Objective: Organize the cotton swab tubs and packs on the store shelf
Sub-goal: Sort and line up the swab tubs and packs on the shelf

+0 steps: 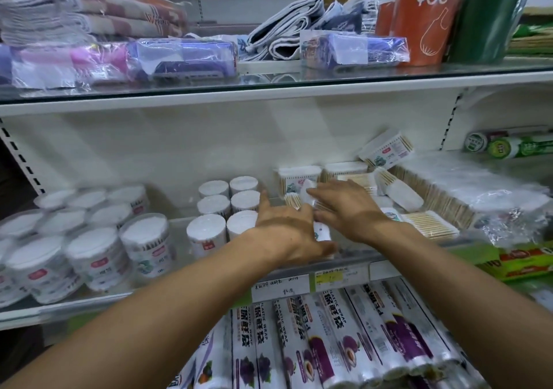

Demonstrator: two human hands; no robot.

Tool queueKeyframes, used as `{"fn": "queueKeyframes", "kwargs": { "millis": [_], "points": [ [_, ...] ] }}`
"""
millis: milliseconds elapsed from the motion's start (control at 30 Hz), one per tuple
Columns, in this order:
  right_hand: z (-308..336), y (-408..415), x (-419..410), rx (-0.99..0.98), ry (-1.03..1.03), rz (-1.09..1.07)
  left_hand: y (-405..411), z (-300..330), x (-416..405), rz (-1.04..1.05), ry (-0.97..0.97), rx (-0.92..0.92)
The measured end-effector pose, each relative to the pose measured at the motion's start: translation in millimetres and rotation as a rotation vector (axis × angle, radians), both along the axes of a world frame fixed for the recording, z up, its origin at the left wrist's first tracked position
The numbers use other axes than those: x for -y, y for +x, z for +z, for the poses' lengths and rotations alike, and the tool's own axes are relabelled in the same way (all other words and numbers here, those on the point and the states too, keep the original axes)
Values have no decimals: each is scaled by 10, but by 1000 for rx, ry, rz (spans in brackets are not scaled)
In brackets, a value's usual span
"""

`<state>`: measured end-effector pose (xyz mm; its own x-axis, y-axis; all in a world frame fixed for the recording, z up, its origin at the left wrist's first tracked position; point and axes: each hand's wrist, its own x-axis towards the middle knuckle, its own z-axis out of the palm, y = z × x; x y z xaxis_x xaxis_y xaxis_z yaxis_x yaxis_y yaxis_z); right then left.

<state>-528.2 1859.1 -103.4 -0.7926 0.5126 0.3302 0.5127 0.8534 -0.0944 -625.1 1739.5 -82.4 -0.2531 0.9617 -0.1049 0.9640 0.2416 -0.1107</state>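
On the middle shelf (389, 263) stand round cotton swab tubs in two groups: wide tubs (89, 251) at the left and narrower tubs (227, 206) in the centre. Flat rectangular swab packs (299, 177) lie in a loose pile to the right of them, one pack (386, 149) tilted against the back wall. My left hand (287, 227) lies with straight fingers on packs beside the narrow tubs. My right hand (347, 206) reaches over the pile, fingers stretched flat onto a pack (308, 192). The packs under both hands are mostly hidden.
A wrapped bundle of wooden sticks (466, 188) fills the shelf's right end, with green rolls (508, 144) behind it. Folded cloths and wrapped packets (179, 56) sit on the glass shelf above. Plastic wrap boxes (344, 334) line the shelf below.
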Motion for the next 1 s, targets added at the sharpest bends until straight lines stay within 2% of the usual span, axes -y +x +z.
{"fn": "queueKeyframes", "kwargs": {
  "millis": [133,233,467,567,833,1000],
  "points": [
    [41,24,-107,10,126,45,15,60,-24,56,40,165],
    [64,110,-202,1,161,51,30,117,-32,80,73,213],
    [90,210,-372,-144,6,10,-85,162,-28,33,206,421],
    [77,239,-430,-178,-74,-8,-196,88,-1,-24,218,381],
    [47,311,-549,-232,-183,-44,-214,5,-65,-172,181,136],
    [43,328,-549,-240,-209,-40,-188,98,-101,-104,161,254]
  ]
}}
